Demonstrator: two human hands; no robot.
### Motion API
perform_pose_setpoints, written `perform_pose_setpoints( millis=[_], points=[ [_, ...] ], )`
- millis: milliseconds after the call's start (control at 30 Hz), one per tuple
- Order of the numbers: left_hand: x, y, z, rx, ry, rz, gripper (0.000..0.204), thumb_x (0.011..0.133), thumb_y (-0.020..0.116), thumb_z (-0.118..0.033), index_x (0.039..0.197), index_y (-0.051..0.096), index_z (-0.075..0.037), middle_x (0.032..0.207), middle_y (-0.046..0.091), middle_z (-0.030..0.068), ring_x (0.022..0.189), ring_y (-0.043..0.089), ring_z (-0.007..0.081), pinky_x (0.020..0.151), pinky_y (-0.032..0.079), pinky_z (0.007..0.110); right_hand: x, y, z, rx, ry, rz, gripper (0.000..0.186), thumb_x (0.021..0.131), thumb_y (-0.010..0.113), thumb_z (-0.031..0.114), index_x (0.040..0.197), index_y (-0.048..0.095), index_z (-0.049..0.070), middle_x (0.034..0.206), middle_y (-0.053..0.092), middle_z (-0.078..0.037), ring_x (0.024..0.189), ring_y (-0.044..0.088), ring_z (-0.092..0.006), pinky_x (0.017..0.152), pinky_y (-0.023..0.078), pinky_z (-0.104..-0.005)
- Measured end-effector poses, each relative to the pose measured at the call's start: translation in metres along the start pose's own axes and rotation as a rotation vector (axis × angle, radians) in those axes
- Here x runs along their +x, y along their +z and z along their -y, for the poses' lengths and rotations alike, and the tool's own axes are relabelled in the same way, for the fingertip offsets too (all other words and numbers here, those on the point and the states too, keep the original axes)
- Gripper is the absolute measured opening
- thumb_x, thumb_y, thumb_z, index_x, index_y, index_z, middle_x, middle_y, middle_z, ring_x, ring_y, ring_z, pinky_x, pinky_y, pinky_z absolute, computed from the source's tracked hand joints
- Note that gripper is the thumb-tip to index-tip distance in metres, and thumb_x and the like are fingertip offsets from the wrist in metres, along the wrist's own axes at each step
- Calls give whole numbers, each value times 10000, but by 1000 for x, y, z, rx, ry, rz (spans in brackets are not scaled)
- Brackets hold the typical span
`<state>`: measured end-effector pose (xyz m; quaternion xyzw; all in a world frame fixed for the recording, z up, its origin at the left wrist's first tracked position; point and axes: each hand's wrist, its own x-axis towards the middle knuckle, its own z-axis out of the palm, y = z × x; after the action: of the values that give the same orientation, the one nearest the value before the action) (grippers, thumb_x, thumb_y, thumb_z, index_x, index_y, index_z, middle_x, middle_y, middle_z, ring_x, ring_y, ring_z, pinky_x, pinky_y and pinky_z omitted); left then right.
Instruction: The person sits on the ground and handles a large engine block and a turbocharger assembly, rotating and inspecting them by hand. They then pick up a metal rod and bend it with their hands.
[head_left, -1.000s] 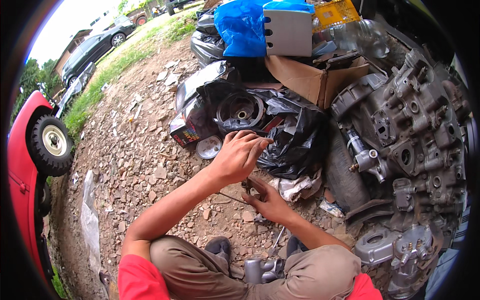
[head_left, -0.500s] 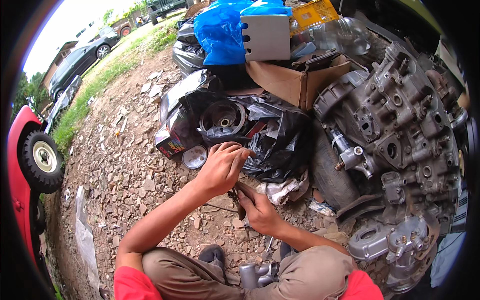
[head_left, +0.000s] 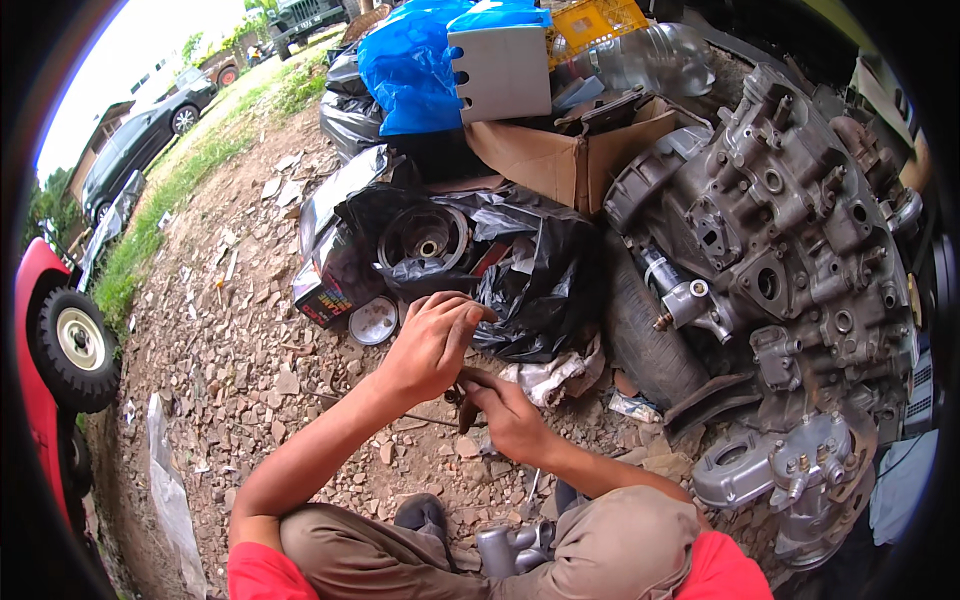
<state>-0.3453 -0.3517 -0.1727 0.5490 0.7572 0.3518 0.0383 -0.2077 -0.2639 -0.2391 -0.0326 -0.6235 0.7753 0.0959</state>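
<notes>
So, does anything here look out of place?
Yes: the metal engine at right sits oddly exposed outdoors beside a cardboard box; the crumpled plastic sheet on the stony ground at left looks like stray litter.

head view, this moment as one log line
left hand: grip unclear | right hand: holds small dark part | below: grey metal fitting | picture right: engine block

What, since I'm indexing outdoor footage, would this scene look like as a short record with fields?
Right grip: closed on a small dark metal part
Left grip: just up and left of the right grip in view; contents hidden
Lower centre: grey branched metal pipe fitting
Ahead: black plastic bag partly around a pulley-like metal wheel
Right side: large grey engine block
Far left: red vehicle
Ground: brown soil strewn with stone chips
</notes>
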Motion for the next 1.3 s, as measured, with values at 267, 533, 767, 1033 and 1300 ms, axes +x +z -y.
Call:
perform_pose_setpoints(
  millis=[267,533,767,1033,1300],
  points=[
    [2,0,6,-67,-4,13,516,1073,284,-336,1104,701,-33,1152,669,167,1199,545,332,1060,347,436,3,-9,-7,-1,68,71,370,1027,375,121,1314,558,-25,857,588,-32,704,558,-91,644,472,-260],
    [3,-1,0,-6,33,42,520,1064,282,-346,1101,694,-33,1173,661,178,1238,518,343,1068,343,443,7,-15,-2,-129,72,139,384,1064,391,221,1254,580,-54,843,583,-18,715,551,-84,653,471,-255],
    [2,1,-3,-47,27,22,525,1073,280,-329,1073,698,-12,1135,669,180,1207,541,344,1070,347,436,14,-24,-16,-98,92,135,421,1089,367,290,1178,627,-30,804,590,-6,707,561,-79,631,475,-278],
    [10,1,10,-144,-27,-47,516,1074,295,-299,1011,697,18,1055,681,189,1143,586,339,1028,392,430,6,-23,6,196,-68,194,419,1072,433,226,1416,465,-12,860,567,-8,731,536,-75,683,486,-260],
    [11,8,18,-255,1,-112,507,1069,283,-277,985,672,37,1005,679,166,1039,611,322,966,426,392,7,-10,4,6,-97,137,488,1041,461,139,1489,349,-21,812,556,-31,716,536,-81,684,464,-254]
  ],
)
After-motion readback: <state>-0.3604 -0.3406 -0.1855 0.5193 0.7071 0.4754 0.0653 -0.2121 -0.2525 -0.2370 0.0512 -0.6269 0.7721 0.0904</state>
